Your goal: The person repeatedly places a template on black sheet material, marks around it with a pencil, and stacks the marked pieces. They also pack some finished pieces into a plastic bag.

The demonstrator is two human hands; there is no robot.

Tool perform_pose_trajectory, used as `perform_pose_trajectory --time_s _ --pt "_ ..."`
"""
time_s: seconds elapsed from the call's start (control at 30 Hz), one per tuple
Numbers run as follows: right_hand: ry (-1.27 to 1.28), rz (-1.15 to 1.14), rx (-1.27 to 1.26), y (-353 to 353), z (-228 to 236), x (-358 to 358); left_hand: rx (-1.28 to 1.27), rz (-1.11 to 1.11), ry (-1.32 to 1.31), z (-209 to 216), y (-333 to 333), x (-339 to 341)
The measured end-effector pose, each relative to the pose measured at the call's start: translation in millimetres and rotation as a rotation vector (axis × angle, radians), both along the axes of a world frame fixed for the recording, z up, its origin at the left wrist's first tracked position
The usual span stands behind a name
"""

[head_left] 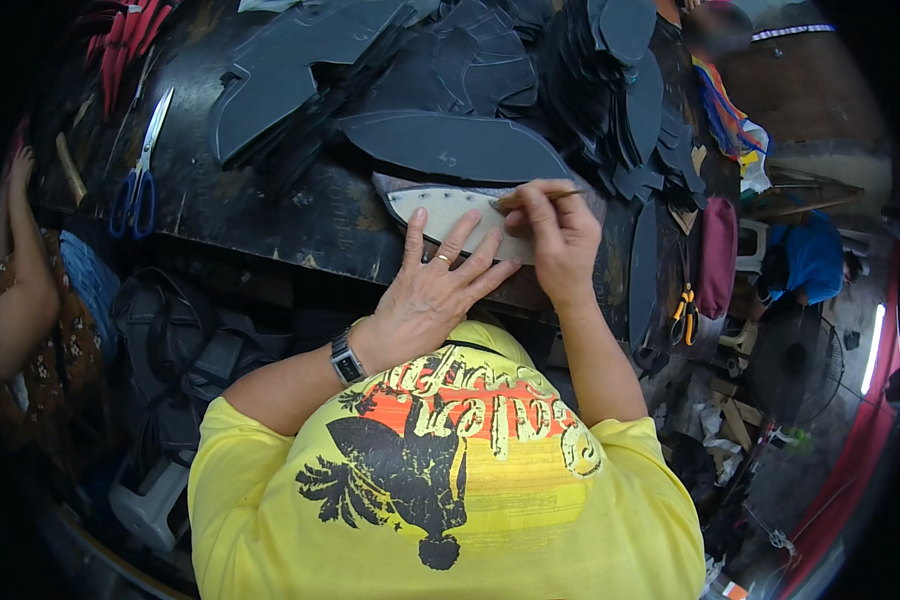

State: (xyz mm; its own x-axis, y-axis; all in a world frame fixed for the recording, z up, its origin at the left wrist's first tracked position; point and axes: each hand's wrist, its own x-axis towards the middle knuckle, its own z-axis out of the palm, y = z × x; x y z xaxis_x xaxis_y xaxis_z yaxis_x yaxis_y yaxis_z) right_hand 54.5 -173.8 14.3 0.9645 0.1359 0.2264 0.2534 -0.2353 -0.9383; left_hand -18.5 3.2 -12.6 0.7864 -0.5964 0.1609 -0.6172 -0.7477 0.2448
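A pale, curved template with a row of small dark holes along its far edge lies on a dark cut piece near the table's front edge. My left hand rests flat on it, fingers spread. Pinched in my right hand is a slim brown pen-like tool, its tip at the template's far edge. Whether it is a pen or an awl I cannot make out. Just beyond lies a stack of dark leaf-shaped pieces with a pale mark on top.
Stacks of dark cut pieces cover the far side of the black table. To the left lie blue-handled scissors and red-handled tools. Yellow-and-black pliers and a maroon pouch are at right. Another person's arm shows far left.
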Motion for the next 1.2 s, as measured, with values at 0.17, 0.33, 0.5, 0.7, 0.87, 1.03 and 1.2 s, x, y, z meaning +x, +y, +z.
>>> perform_pose_trajectory --time_s 0.17,0.33,0.5,0.7,0.87,1.03,1.2 --pt "-0.082 0.095 -0.151 14.1 1.7 2.4 0.004 0.008 -0.019 -1.7 0.9 -1.1" --pt "0.041 0.045 -0.045 18.0 9.2 7.6 0.018 0.006 -0.026 -2.0 -0.1 0.6" --pt "-0.061 0.139 -0.128 31.7 5.9 11.3 0.012 -0.004 0.003 -1.6 1.2 0.1" --pt "0.066 0.134 0.05 35.2 9.2 16.2 -0.046 0.018 -0.055 -4.1 -0.7 0.9" --pt "-0.232 0.259 -0.359 43.7 9.6 19.5 -0.042 -0.004 0.003 -5.6 0.3 1.3" --pt "-0.057 0.267 -0.157 48.5 15.3 25.5 -0.053 -0.002 -0.049 -7.1 -0.6 2.5" --pt "0.048 0.335 -0.21 62.7 14.8 16.4 -0.09 -0.006 0.019 -13.2 -1.7 -3.4"
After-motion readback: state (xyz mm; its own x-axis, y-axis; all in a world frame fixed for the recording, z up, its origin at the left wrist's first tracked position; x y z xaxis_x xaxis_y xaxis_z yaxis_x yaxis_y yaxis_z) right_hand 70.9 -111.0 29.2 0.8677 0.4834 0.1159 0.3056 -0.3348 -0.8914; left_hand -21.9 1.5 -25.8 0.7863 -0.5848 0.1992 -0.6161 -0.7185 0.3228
